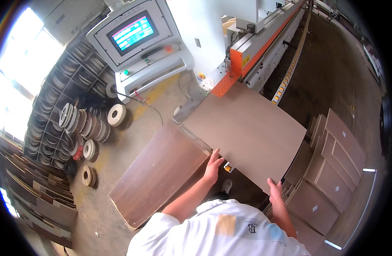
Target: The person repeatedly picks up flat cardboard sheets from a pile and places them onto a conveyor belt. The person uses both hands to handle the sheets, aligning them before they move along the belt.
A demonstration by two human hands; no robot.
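Observation:
A flat brown-grey panel (247, 132) lies level in front of me, its far edge against the orange guide plate (225, 84) of a long machine. At its near left edge my left hand (212, 168) rests with fingers stretched out and apart, the fingertips touching the edge. My right hand (275, 190) grips the near right corner, thumb on top and the other fingers hidden below. To the left, a worn brown board (162, 173) lies beside the panel.
The machine's control console (132, 38) with a lit screen stands ahead left. Edge-band rolls (116, 115) lie on the floor before a rack (55, 94) full of rolls. Stacked panels (332, 170) stand at right. A yellow-dotted roller rail (290, 72) runs along the machine.

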